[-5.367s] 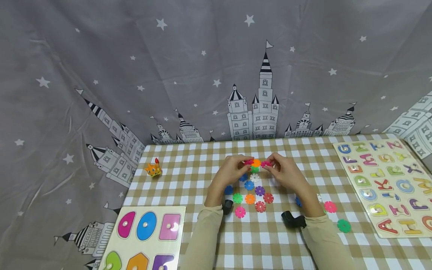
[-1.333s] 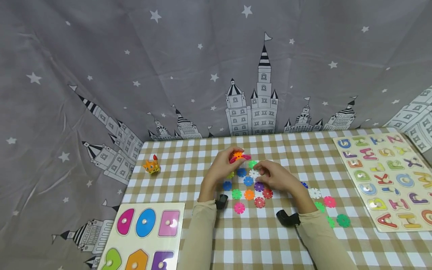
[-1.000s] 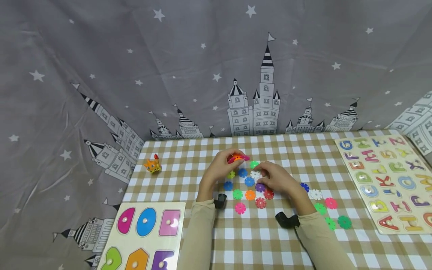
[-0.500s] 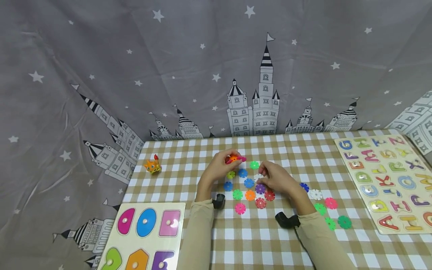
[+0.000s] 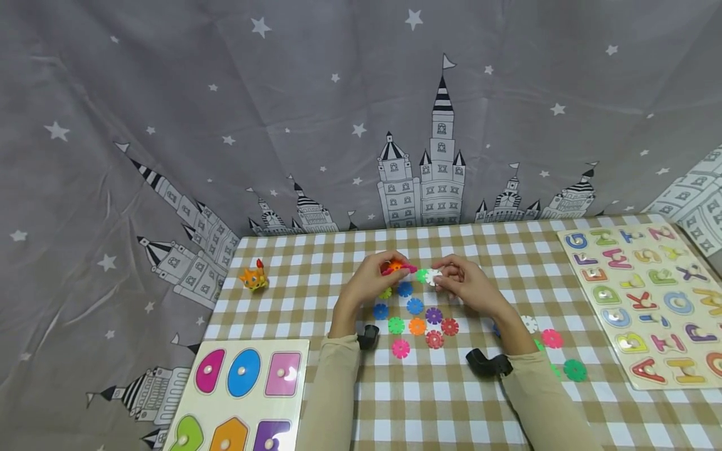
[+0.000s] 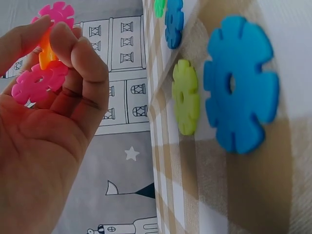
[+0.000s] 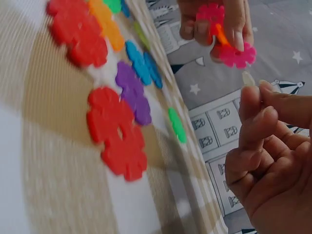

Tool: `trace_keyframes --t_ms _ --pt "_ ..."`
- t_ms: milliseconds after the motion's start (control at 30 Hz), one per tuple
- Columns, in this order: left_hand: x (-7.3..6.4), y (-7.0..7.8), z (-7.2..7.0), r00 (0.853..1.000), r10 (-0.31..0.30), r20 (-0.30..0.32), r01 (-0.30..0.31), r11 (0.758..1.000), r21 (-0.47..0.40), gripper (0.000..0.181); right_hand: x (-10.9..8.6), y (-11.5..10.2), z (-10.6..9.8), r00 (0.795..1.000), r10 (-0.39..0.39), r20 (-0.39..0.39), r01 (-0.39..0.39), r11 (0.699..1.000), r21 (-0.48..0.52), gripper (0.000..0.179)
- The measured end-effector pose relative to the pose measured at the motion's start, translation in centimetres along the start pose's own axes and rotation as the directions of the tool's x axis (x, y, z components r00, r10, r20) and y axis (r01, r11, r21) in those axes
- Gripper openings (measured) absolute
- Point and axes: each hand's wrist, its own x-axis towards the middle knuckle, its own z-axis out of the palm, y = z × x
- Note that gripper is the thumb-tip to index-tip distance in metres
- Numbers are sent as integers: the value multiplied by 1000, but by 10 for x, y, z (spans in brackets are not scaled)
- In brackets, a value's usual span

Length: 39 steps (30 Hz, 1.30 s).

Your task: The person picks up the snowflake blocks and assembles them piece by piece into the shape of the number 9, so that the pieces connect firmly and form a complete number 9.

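Observation:
My left hand (image 5: 366, 279) holds a joined chain of notched plastic discs above the table. An orange disc (image 6: 47, 52) links one pink disc (image 6: 41, 83) to another pink disc (image 6: 58, 12). To its right, my right hand (image 5: 470, 288) pinches a white disc (image 5: 432, 277) by its edge, between thumb and forefinger. The right wrist view shows this white disc edge-on, just apart from the nearer pink disc (image 7: 238, 56). Beneath the hands lie loose discs, among them a green one (image 5: 421, 275), a blue one (image 5: 414, 305), a yellow-green one (image 6: 185, 97) and a purple one (image 5: 434, 315).
More discs, such as a dark green one (image 5: 575, 369), lie near the right forearm. A letter puzzle board (image 5: 620, 313) is at the right, a shape puzzle board (image 5: 254, 407) at the front left. A small orange toy figure (image 5: 254, 277) stands at the back left.
My right hand has lifted the white disc off the table and brought it up beside the left hand's chain. Several seconds ago both hands held the pink discs, with the orange disc between them.

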Motion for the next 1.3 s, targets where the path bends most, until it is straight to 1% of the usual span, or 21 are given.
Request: trace_keyframes --t_ms 133,267,533,867,1033,1133,1300 --pt "0 1 2 1000 -12 9 12 1000 -13 17 0 -3 0 1000 -2 -7 2 999 41 35" --pt "0 2 3 1000 -15 13 15 1000 -23 17 0 -3 0 1000 -5 -24 7 998 61 35" --pt "2 4 7 1000 14 15 -14 1000 -18 17 0 -6 2 1000 -11 -25 13 997 74 36" --pt "2 5 8 999 30 11 -30 999 -36 16 0 -7 4 997 0 -78 6 997 82 34" --pt "2 7 10 999 41 10 -41 999 -10 18 0 -7 5 996 -3 -89 12 994 105 35" --pt "2 9 11 999 53 3 -53 999 5 16 0 -7 7 995 -7 -99 18 993 112 35" --pt "2 11 12 997 74 -8 -75 997 -12 11 0 -9 10 990 -35 -135 50 993 109 32"
